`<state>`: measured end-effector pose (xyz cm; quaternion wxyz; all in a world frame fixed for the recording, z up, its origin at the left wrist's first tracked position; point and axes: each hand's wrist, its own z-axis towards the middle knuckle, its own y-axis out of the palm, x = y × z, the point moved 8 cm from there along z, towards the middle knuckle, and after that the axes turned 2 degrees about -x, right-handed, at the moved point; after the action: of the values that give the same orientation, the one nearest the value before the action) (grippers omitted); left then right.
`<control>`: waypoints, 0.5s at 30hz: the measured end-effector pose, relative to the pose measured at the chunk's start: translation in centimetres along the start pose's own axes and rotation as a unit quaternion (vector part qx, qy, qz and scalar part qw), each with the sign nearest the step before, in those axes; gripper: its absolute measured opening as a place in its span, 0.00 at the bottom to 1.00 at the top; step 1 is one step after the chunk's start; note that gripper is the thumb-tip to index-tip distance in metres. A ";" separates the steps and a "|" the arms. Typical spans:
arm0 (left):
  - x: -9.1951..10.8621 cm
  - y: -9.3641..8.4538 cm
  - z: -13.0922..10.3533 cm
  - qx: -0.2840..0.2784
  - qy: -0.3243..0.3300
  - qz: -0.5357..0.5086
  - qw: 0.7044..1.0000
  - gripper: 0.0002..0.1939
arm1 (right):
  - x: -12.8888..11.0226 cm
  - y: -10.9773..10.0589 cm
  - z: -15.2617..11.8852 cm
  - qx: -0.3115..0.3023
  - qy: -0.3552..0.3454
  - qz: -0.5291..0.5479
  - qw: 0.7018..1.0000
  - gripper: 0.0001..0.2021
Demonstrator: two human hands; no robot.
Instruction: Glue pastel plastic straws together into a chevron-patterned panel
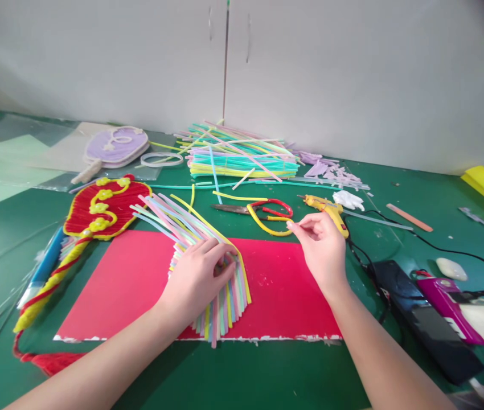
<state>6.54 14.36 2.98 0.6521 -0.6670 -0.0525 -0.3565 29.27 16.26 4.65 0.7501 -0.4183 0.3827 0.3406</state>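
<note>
Green table (293,373) carries everything. Your red sheet (122,285) lies flat on it, front edge chipped white. Spare strip pile (242,162) sits at the back, messy on top; plenty unused. Red fan (83,216) on your left looks finished, yellow flowers on. Strip bundle (227,307) lies across the sheet's middle, ends past the back edge, a few tips past the front. I'd call it partway: strips gathered and bent, ends uneven, no tie visible. Can't tell what's under your palm.

Left hand (197,267): curled over the bend, thumb and fingers gripping the bundle. Right hand (323,245): thumb and forefinger pinched together right by the scissors' yellow handle; can't tell if anything's between them.

Room: most is bare red either side of the bundle, plus green along the front. Left limit is the fan's handle; right limit, the black box (425,319). Behind the sheet it's tight: glue gun (331,210), then scissors (236,209), near your right hand.
</note>
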 end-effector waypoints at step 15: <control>0.0 -0.1 0.1 0.007 0.007 -0.006 1.000 0.07 | 0.0 0.0 0.0 -0.010 0.008 0.021 1.000 0.06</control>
<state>6.55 14.44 3.04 0.6546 -0.6598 -0.0541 -0.3650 29.22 16.23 4.65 0.7356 -0.4203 0.3935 0.3569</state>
